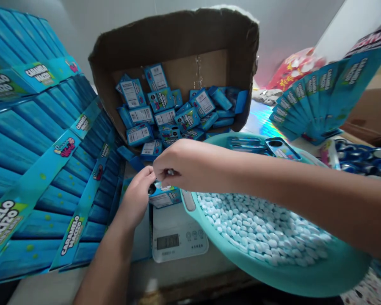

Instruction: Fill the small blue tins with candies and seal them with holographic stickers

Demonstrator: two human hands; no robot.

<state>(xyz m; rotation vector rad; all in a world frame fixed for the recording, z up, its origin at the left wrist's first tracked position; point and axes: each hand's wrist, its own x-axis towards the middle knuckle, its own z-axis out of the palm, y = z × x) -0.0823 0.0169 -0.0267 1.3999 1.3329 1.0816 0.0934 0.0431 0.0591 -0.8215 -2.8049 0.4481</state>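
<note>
Near the middle, a small blue candy box stands over the white digital scale, its top partly covered by my hands. My left hand closes its fingers on the box's upper left side. Just above the box, my right hand reaches across from the right with fingers curled shut. A small pale bit shows between those fingers, too small to name. Under my right forearm lies a turquoise tub of pale blue candies. A lidded blue tin rests at the tub's far side.
Behind the hands, a cardboard box lies tipped open with many small blue boxes inside. Stacked blue display cartons rise on the left. At right are fanned blue cards and a pile of blue-and-silver containers.
</note>
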